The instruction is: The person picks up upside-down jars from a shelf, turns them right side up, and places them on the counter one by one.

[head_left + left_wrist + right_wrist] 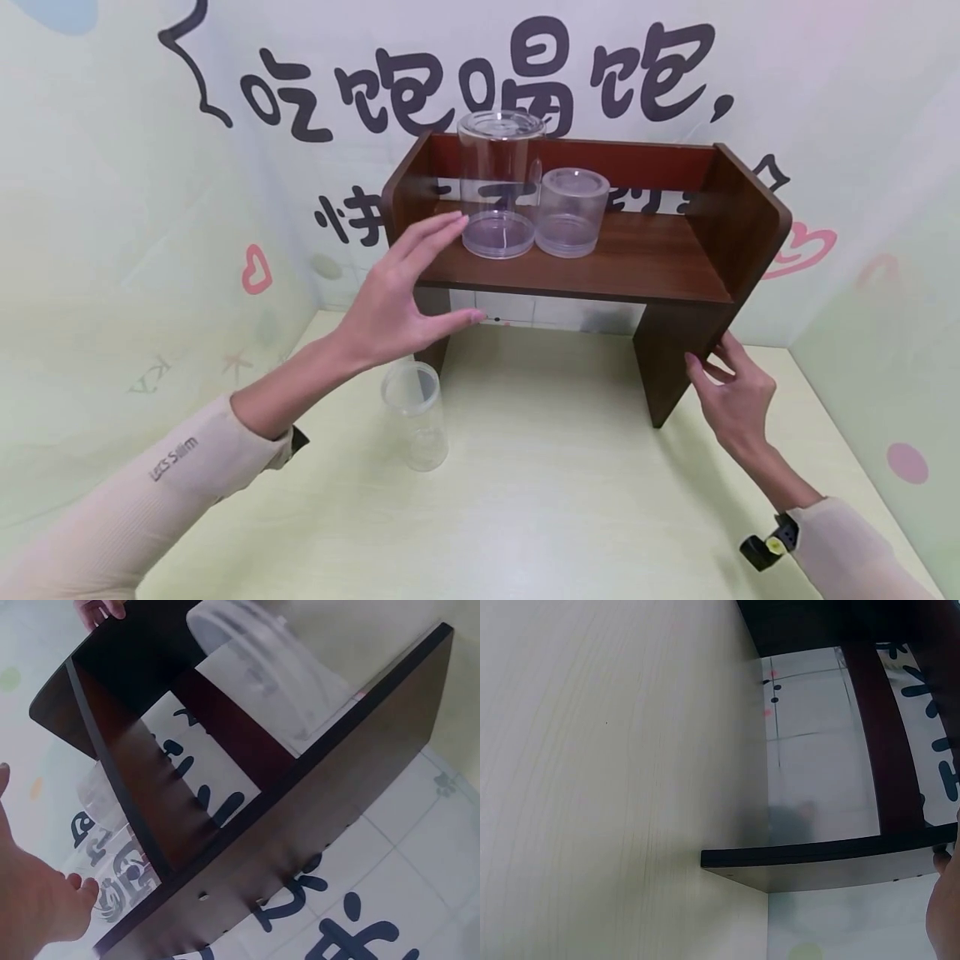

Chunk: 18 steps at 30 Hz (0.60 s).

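My left hand (397, 296), thumb and fingers spread apart, is in front of the left end of a dark brown wooden desktop shelf (630, 283). Its fingertips overlap the lower left edge of a tall clear jar (500, 179) in the head view. Beside that jar on the upper board sits a shorter clear jar (572, 212). At the shelf's right side panel, my right hand (738, 396) grips the front edge between thumb and fingers. Below my left forearm, another clear jar (416, 421) stands on the table; it appears large and blurred in the left wrist view.
The shelf stands towards the back of a pale wooden table (525, 483). Its raised side panels and red-brown back rail (630, 164) enclose the upper board. Behind it is a printed wall covering (360, 33) with large black characters.
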Tool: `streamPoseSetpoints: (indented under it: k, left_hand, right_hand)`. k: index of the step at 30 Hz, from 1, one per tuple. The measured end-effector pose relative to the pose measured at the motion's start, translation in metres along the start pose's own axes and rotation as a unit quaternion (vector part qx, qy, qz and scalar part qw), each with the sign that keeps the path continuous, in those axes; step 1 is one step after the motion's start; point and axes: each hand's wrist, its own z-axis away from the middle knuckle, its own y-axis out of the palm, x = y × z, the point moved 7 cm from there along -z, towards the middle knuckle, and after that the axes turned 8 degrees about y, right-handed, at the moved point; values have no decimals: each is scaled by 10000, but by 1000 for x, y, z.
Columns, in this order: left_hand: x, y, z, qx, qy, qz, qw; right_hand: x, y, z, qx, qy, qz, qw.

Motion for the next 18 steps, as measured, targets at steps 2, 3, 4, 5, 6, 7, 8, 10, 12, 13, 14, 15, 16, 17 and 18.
streamPoseSetpoints:
  k: [2, 3, 4, 5, 6, 7, 8, 10, 12, 13, 14, 15, 16, 17, 18]
  left_hand:
    - [1, -2, -7, -163, -74, -69, 9998]
    - [1, -3, -10, -244, -93, -109, 9996]
    - [2, -4, -14, -312, -140, -161, 9993]
    - [2, -4, -17, -378, -197, -201, 9989]
    - [3, -5, -21, -437, -248, -246, 9984]
    - [4, -5, -24, -494, -302, -278, 9979]
    - [5, -5, -28, -546, -380, -285, 9974]
    - [8, -5, -34, -643, -532, -321, 9960]
    - [11, -5, -41, -750, -627, -338, 9946]
    - [13, -5, -43, -804, -681, -344, 9938]
    - [15, -5, -46, -864, -729, -338, 9930]
    - [17, -6, -48, -928, -757, -356, 9922]
    - [18, -7, -51, -990, -780, -354, 9914]
    - [20, -8, -54, -1042, -810, -362, 9906]
    - [22, -8, -56, -1071, -868, -382, 9897]
  right_hand:
    - [1, 1, 0, -36, -8, 22, 10000]
    - [1, 1, 1, -58, -14, 24, 10000]
    - [2, 1, 1, -57, -22, 28, 10000]
    - [1, 1, 1, -51, -26, 32, 10000]
    - [0, 1, 1, -32, -20, 35, 10000]
    - [0, 0, 1, -20, -18, 46, 10000]
    - [0, 0, 1, 10, -10, 51, 10000]
    - [-2, -1, 0, 70, 12, 57, 10000]
    - [-3, -1, 0, 130, 17, 66, 9999]
    - [-3, -2, 0, 143, 14, 56, 9999]
    - [-4, -2, 0, 163, 3, 54, 9999]
    - [-4, -2, 0, 180, -3, 46, 9998]
    - [-4, -2, 0, 193, -9, 27, 9998]
    - [-4, -2, 1, 209, -16, 26, 9998]
    - [-4, -2, 1, 209, -11, 17, 9998]
